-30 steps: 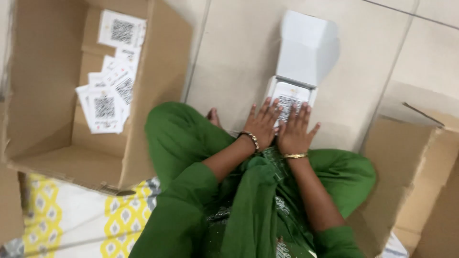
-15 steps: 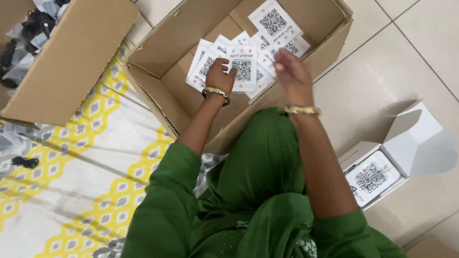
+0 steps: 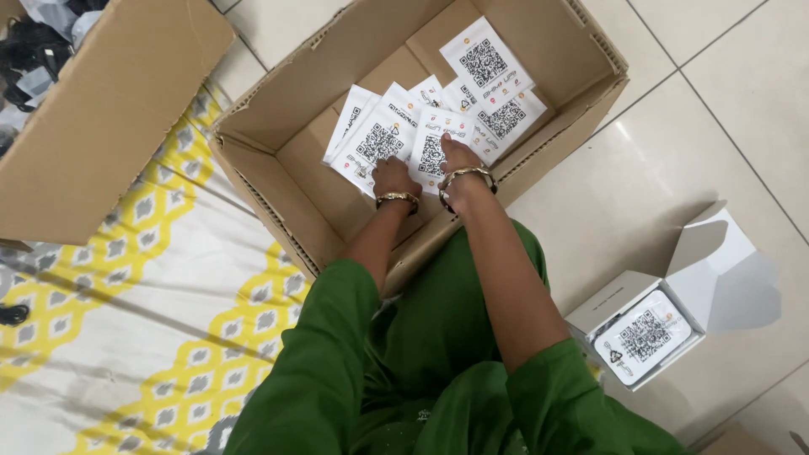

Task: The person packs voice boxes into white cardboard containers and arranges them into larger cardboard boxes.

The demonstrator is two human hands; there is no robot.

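One head camera (the only view) looks steeply down, close over the cardboard box (image 3: pixel 337 168) and tiled floor (image 3: pixel 674 152).

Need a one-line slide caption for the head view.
Both hands, left and right, rest on white cards inside an open cardboard box.

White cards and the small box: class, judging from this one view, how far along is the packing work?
Done: the small white box stands open on the tiles with one card already inside. In hand: the left hand and right hand both rest on the loose white cards in the cardboard carton. Left: many cards remain in the carton, and the small box lid is still up.
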